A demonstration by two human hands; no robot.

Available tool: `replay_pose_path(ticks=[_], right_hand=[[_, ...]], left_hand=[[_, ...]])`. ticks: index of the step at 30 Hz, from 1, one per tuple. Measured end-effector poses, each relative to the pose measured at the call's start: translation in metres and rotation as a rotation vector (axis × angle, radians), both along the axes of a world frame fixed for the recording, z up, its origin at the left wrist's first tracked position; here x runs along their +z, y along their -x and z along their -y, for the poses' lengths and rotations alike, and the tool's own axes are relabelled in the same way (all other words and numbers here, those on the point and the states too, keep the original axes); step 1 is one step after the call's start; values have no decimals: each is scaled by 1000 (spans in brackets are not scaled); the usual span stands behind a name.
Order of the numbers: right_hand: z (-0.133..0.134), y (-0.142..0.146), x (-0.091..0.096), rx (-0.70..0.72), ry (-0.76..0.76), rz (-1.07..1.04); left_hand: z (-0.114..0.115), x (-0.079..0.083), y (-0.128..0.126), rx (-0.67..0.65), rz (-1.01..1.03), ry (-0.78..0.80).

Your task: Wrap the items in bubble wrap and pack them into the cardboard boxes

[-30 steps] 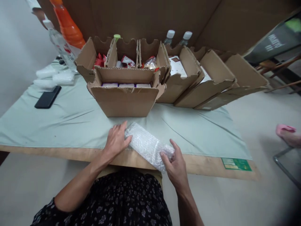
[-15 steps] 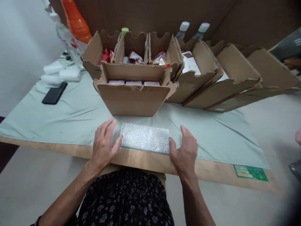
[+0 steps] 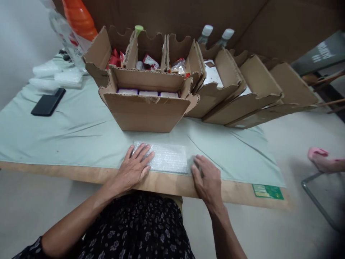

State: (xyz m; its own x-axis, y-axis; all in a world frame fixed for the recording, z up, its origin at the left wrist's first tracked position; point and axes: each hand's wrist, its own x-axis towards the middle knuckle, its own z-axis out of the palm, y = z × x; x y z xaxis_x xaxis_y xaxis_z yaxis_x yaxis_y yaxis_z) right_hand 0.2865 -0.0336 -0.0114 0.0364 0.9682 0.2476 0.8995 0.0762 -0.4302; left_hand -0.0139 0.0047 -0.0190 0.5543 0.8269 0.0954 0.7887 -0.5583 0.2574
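Note:
A flat, rectangular piece of bubble wrap [image 3: 169, 158] lies on the pale green cloth [image 3: 88, 144] close to the table's front edge. My left hand [image 3: 136, 166] rests over its left end, fingers spread and lying flat. Just off the right end is my right hand [image 3: 207, 177], fingers loosely curved and apart, holding nothing. Directly behind the wrap stands a cardboard box [image 3: 147, 113] with several white and purple packs in its top. Whether anything is inside the bubble wrap I cannot make out.
A row of open cardboard bins [image 3: 183, 54] with small packets stands behind. Bubble-wrap rolls [image 3: 68, 79], a black phone [image 3: 48, 102] and an orange bottle [image 3: 79, 19] are at the left. A green card [image 3: 267, 191] lies on the front right edge. At far right appears a person's foot in a pink slipper [image 3: 318, 153].
My left hand has moved from beside the bubble wrap onto its left end and flattened. My right hand has come slightly away from the right end. The view has shifted a little.

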Motion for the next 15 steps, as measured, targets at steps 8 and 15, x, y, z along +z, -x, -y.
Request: replay_pose_path(ticks=[8,15], right_hand=[[-35,45,6,-7,80,-228],[2,49,42,152,-42,-792]], left_hand=[[9,6,8,183,275,-77],[-3,34,37,335,583,285]])
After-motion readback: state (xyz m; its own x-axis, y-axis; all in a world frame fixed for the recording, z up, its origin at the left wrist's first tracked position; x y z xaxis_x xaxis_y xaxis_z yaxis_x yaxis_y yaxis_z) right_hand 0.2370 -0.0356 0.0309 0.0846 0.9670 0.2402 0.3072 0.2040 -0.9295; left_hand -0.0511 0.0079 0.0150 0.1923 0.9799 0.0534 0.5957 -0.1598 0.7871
